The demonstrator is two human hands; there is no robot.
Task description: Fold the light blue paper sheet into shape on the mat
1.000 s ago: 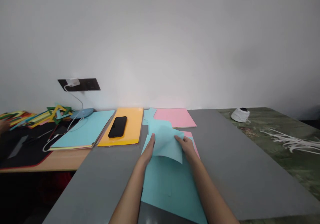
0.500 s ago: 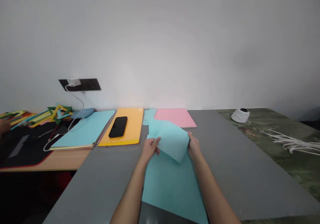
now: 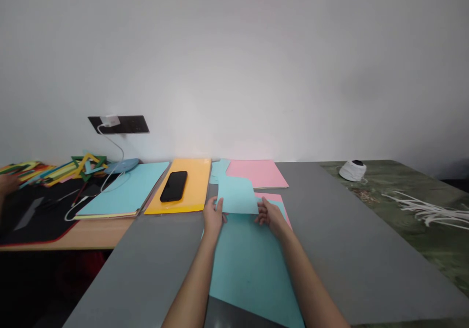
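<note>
My left hand [image 3: 213, 215] pinches the left edge of a light blue sheet of paper [image 3: 237, 194], thumb on top. At the sheet's lower right corner, my right hand [image 3: 270, 215] has its thumb and fingers closed on the edge. The sheet is held level above a larger blue sheet [image 3: 252, 264] that lies on the grey table. Pink paper [image 3: 269, 197] shows from beneath, by my right hand. Smaller blue pieces [image 3: 219, 168] and a pink stack of paper [image 3: 252, 172] lie just behind.
Left of my hands, a black phone [image 3: 174, 186] rests on a yellow packet [image 3: 200, 176]. Farther left are a blue paper stack [image 3: 124, 191], a charger cable [image 3: 120, 153] and another person's hand [image 3: 8, 184]. White strips [image 3: 428, 208] and a white roll [image 3: 352, 170] lie on the right.
The held sheet has turned from slanted to nearly square and moved left. My right hand has moved left and down with it, uncovering pink paper on the right.
</note>
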